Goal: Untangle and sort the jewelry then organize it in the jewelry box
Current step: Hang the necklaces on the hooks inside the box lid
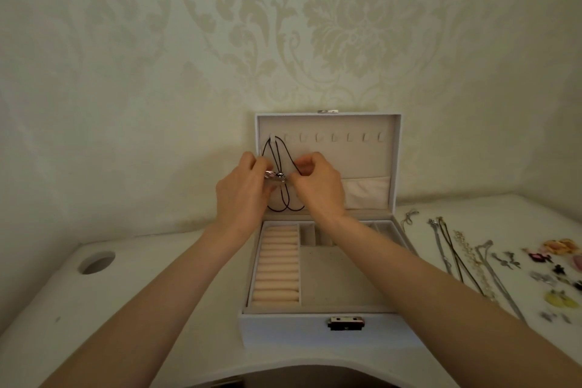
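Both forearms enter from 5 and 7 o'clock of the frame and meet over the open jewelry box (315,329), which stands at centre on a white table (141,293) with its metal latch (346,323) facing the person. The left hand (244,189) and right hand (318,186) are raised close together in front of the upright lid (362,157), over its 9 o'clock half. The left hand's fingers are curled, gripping a silvery pendant (277,178) between fingertips and thumb. The right hand's fingers are also curled and pinch at the pendant's 3 o'clock side; whether they hold cord or pendant cannot be told. The black cord necklace (285,208) hangs from the hook (272,137) at the 9 o'clock end of the lid's hook row, and its loops drop below the hands to the foot of the lid. A fabric pocket (367,192) occupies the lid's 4 o'clock corner. In the tray, ring rolls (277,268) fill the 9 o'clock side, and small compartments lie at 12 o'clock, partly hidden by the right forearm. At 3 o'clock of the box, several chains (453,257) lie side by side on the table. Beyond them lie small coloured earrings (556,298), too small to describe individually. A round hole (96,261) sits in the table at 9 o'clock of the box. Patterned wall (157,72) stands behind.
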`<act>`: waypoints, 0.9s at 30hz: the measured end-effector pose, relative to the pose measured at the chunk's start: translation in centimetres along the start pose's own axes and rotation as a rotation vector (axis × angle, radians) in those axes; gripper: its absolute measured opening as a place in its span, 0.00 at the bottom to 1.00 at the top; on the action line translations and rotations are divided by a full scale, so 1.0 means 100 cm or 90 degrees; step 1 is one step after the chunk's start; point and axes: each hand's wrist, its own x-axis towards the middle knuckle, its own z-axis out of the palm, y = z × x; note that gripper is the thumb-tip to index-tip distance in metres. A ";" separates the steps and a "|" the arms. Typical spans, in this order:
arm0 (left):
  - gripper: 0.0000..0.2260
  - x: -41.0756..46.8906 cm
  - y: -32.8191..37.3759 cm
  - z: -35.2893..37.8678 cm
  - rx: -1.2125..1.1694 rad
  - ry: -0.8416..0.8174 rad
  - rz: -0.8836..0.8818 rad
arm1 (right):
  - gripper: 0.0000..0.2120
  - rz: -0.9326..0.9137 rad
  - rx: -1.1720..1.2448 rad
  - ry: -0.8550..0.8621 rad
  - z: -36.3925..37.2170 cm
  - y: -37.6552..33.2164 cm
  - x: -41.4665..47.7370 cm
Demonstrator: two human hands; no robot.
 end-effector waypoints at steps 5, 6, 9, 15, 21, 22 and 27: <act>0.05 0.005 -0.006 0.002 0.017 0.043 0.060 | 0.07 0.054 0.158 0.007 -0.001 0.004 0.003; 0.05 0.005 -0.008 0.002 0.014 0.043 0.068 | 0.06 0.066 0.195 -0.003 -0.004 0.005 0.003; 0.06 0.007 -0.013 0.000 -0.022 0.037 0.084 | 0.04 0.078 0.239 -0.027 -0.011 0.006 0.002; 0.05 0.005 -0.015 -0.004 -0.061 0.057 0.100 | 0.09 0.069 0.181 -0.043 -0.010 0.017 0.003; 0.06 0.009 -0.015 -0.006 -0.057 0.070 0.086 | 0.08 0.054 0.112 -0.126 -0.006 0.017 -0.003; 0.06 0.010 -0.015 -0.007 -0.054 0.069 0.088 | 0.07 0.055 0.107 -0.134 -0.006 0.016 -0.004; 0.07 0.016 -0.012 -0.011 -0.039 0.075 0.083 | 0.09 0.060 0.060 -0.182 -0.007 0.021 -0.006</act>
